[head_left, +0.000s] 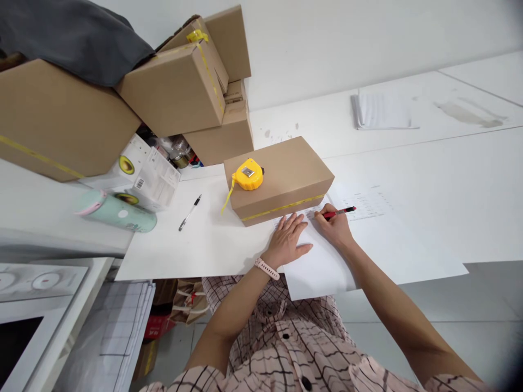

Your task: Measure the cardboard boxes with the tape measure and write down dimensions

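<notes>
I held a red pen (pixel 339 212) at a sheet of paper (pixel 318 267).
My right hand (pixel 335 228) gripped the red pen just in front of the box (pixel 286 169); the pen's tip was too small to make out. My left hand (pixel 287 239) lay palm down, fingers spread, by the sheet's left edge. The sheet overhung the table (pixel 220 250). A yellow tape measure (pixel 248 174) sat on the box.

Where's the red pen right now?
Right of centre in the head view: the red pen is in the right hand, over the paper, just in front of the cardboard box's right end.
</notes>
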{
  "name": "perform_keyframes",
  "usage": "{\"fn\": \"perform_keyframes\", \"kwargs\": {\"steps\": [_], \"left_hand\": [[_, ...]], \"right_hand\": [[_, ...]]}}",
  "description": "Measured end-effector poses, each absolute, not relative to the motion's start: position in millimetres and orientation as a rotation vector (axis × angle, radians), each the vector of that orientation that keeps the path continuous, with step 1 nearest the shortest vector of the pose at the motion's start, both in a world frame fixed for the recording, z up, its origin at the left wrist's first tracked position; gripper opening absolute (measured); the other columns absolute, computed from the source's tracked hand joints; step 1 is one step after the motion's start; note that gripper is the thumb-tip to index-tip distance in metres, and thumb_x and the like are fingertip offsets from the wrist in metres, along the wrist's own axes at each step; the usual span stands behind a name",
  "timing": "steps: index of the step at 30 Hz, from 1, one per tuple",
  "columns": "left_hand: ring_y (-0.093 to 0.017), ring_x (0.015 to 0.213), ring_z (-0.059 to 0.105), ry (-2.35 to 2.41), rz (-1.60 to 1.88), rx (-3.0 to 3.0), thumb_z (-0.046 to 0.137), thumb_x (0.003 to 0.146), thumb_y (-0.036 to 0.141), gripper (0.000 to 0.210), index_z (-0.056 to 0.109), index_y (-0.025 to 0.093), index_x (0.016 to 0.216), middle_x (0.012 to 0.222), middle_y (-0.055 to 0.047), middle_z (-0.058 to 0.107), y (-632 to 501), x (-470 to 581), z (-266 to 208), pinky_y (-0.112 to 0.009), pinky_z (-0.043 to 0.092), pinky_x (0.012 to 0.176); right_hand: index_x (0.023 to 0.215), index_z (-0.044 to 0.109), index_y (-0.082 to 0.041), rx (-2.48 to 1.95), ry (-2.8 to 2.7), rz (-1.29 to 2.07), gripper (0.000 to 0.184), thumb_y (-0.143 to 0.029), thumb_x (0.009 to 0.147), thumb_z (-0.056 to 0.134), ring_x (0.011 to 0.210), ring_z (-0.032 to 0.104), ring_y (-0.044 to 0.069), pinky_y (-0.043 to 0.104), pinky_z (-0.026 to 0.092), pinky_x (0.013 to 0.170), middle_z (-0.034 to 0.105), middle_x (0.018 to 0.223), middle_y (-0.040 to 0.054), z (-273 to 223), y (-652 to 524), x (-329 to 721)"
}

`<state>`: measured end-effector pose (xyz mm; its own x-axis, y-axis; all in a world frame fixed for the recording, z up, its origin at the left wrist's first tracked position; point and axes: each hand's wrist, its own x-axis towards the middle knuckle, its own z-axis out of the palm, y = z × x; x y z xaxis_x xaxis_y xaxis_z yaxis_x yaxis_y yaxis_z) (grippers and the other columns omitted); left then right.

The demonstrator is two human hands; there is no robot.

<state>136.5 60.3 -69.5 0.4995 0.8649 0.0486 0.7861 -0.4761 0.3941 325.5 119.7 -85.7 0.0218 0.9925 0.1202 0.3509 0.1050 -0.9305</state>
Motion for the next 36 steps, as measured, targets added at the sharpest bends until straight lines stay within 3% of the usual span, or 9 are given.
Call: {"fn": "perform_keyframes", "kwargs": {"steps": [7, 9, 12, 17, 21, 28, 30, 33, 36], "left_hand": [[-0.027, 0.159, 0.024, 1.386, 0.351, 2.424, 0.058, 0.099, 0.049, 0.059, 0.047, 0.018, 0.148, 0.167, -0.011, 0.038, 61, 136, -70, -0.049, 0.018, 0.132], [-0.026, 0.159, 0.024, 1.392, 0.356, 2.422, 0.058, 0.099, 0.048, 0.058, 0.047, 0.019, 0.148, 0.166, -0.011, 0.039, 60, 136, -70, -0.049, 0.018, 0.132], [-0.026, 0.159, 0.024, 1.402, 0.350, 2.425, 0.059, 0.099, 0.049, 0.057, 0.048, 0.020, 0.147, 0.166, -0.010, 0.039, 60, 135, -72, -0.048, 0.019, 0.132], [-0.026, 0.159, 0.024, 1.413, 0.328, 2.432, 0.062, 0.097, 0.048, 0.061, 0.048, 0.017, 0.147, 0.166, -0.011, 0.039, 62, 135, -71, -0.048, 0.019, 0.132], [-0.027, 0.159, 0.026, 1.430, 0.313, 2.427, 0.059, 0.100, 0.046, 0.054, 0.051, 0.019, 0.146, 0.166, -0.011, 0.039, 59, 136, -69, -0.051, 0.020, 0.131], [-0.030, 0.158, 0.028, 1.580, 0.352, 2.387, 0.055, 0.101, 0.043, 0.053, 0.050, 0.022, 0.150, 0.166, -0.009, 0.038, -8, 121, -71, -0.059, 0.025, 0.129], [-0.031, 0.150, 0.044, 1.561, 0.464, 2.345, 0.061, 0.098, 0.042, 0.045, 0.061, 0.026, 0.139, 0.157, -0.006, 0.053, -27, 108, -64, -0.057, 0.038, 0.125], [-0.024, 0.113, 0.074, 1.540, 0.731, 2.232, 0.059, 0.099, 0.037, 0.024, 0.071, 0.031, 0.119, 0.119, 0.000, 0.078, -37, 83, -31, -0.043, 0.063, 0.100], [-0.024, 0.117, 0.071, 1.776, 1.117, 2.183, 0.052, 0.103, 0.031, 0.027, 0.064, 0.026, 0.127, 0.125, -0.005, 0.075, -18, 62, 22, -0.046, 0.060, 0.102]], "right_hand": [[0.065, 0.044, -0.025, -1.414, -1.398, 0.834, 0.032, -0.040, 0.084, 0.064, 0.058, 0.041, 0.015, 0.031, 0.034, 0.057, 0.045, 0.058, -0.0037, -83, 118, 324], [0.072, 0.049, -0.025, -1.442, -1.333, 0.754, 0.027, -0.042, 0.088, 0.063, 0.062, 0.046, 0.017, 0.032, 0.037, 0.060, 0.052, 0.065, -0.0016, -80, 113, 330], [0.100, 0.062, -0.025, -1.518, -1.404, 0.576, 0.017, -0.040, 0.093, 0.057, 0.078, 0.060, 0.023, 0.036, 0.045, 0.070, 0.068, 0.090, 0.0058, -81, 101, 352], [0.131, 0.063, -0.022, -1.609, -1.830, 0.144, 0.048, -0.016, 0.086, 0.046, 0.111, 0.062, 0.033, 0.045, 0.049, 0.089, 0.070, 0.120, 0.0142, -100, 91, 400], [0.141, 0.060, -0.020, -1.703, -1.854, -0.001, 0.061, -0.008, 0.085, 0.039, 0.115, 0.061, 0.033, 0.047, 0.049, 0.091, 0.071, 0.122, 0.0153, -113, 95, 413], [0.126, 0.068, -0.022, -1.661, -1.767, 0.098, 0.047, -0.013, 0.089, 0.040, 0.114, 0.061, 0.033, 0.049, 0.049, 0.093, 0.072, 0.124, 0.0142, -115, 97, 414], [0.118, 0.071, -0.022, -1.645, -1.758, 0.124, 0.041, -0.016, 0.091, 0.041, 0.114, 0.061, 0.033, 0.050, 0.049, 0.094, 0.072, 0.126, 0.0129, -115, 96, 415], [0.111, 0.073, -0.023, -1.637, -1.729, 0.123, 0.034, -0.020, 0.093, 0.045, 0.115, 0.061, 0.033, 0.050, 0.047, 0.096, 0.072, 0.125, 0.0122, -115, 96, 414], [0.109, 0.074, -0.023, -1.612, -1.703, 0.131, 0.032, -0.022, 0.092, 0.047, 0.116, 0.061, 0.032, 0.050, 0.046, 0.098, 0.073, 0.124, 0.0117, -115, 96, 414]]}}
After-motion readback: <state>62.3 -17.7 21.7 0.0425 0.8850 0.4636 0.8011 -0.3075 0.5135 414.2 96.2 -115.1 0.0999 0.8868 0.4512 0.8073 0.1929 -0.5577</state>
